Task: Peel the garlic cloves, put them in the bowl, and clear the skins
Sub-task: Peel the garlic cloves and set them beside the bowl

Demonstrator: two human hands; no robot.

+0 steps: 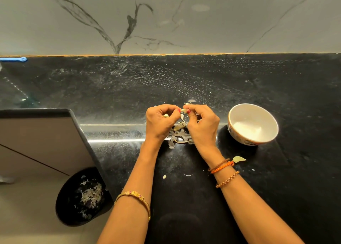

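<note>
Black speckled counter (184, 81) under veined marble wall (166, 18) — both hands, left hand (160, 123) and right hand (201, 125), pinch one garlic clove (183, 110) (skins (180, 136) beneath).

Gold bangle (135, 197) on left wrist; 3 bracelets (224, 167) on right.

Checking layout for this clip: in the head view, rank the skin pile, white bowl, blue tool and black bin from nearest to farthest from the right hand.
1. Pile of papery garlic skins, just left, under the right hand.
2. White ceramic bowl, right.
3. Round black bin, lower left, on the floor.
4. Blue plastic tool, far left, by the wall.
</note>
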